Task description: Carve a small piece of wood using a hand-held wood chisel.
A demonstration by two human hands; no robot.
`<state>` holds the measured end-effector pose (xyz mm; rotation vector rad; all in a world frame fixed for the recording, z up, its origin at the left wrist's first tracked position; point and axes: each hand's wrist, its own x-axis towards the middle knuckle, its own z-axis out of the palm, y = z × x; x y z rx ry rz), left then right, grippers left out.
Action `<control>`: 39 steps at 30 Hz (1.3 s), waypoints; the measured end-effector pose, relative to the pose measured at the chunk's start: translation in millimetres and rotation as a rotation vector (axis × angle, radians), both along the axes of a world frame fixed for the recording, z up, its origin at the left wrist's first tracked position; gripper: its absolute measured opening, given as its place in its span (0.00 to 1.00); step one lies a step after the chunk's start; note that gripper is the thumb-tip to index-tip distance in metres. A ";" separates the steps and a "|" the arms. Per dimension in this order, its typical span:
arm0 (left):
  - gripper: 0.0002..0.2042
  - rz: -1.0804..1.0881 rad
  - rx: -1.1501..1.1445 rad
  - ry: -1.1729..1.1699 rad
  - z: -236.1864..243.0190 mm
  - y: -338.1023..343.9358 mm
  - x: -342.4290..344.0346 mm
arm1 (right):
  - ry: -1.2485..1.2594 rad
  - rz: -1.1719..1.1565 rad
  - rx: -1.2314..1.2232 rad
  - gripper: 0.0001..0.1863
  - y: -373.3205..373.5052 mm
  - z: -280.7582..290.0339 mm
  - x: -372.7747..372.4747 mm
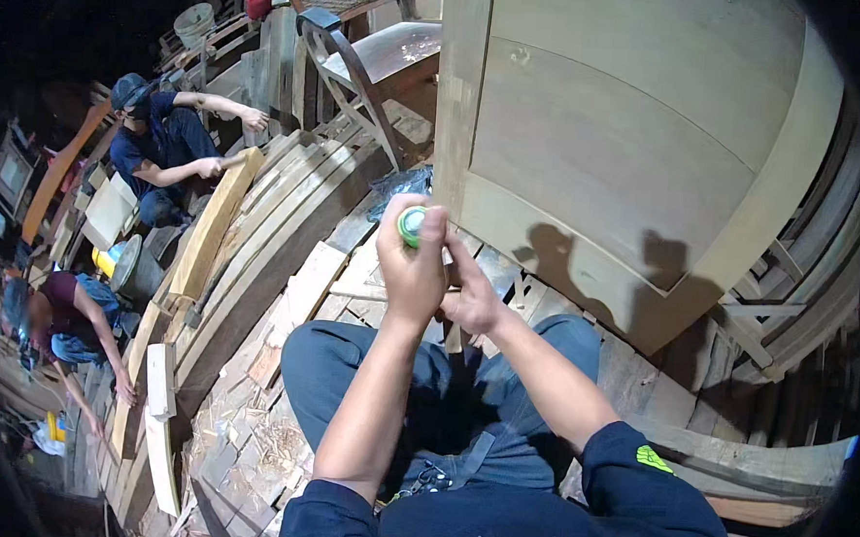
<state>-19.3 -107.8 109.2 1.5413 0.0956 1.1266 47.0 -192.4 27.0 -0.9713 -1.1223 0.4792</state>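
In front of my chest my left hand (412,272) is closed around a green, round-ended object (413,225). Its pale end faces up between thumb and fingers; the rest is hidden in the grip, so I cannot tell its kind. Close against it, to the right and slightly lower, my right hand (477,295) has its fingers curled. What they hold, if anything, is hidden. Both hands are above my crossed legs (348,357). Just beyond them stands a large pale wooden panel (612,142), upright, with shadows on its lower part.
Wood chips (256,434) and offcuts cover the floor at left. Stacked timbers (287,217) run beyond them, where one person (154,152) grips a wooden piece and another (68,313) bends low. A wooden chair (363,61) stands at the back; slats (787,316) lean at right.
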 end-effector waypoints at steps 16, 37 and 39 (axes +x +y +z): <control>0.15 0.629 -0.495 1.051 -148.5 102.7 -321.2 | 0.575 0.135 0.275 0.21 -18.8 -52.0 68.8; 0.18 0.337 -1.036 1.502 -260.7 -49.7 -346.7 | 0.517 -0.126 0.207 0.22 -1.5 -81.7 68.9; 0.18 0.341 -1.022 1.512 -259.4 -45.1 -340.9 | 0.405 -0.187 0.214 0.22 5.7 -83.8 68.5</control>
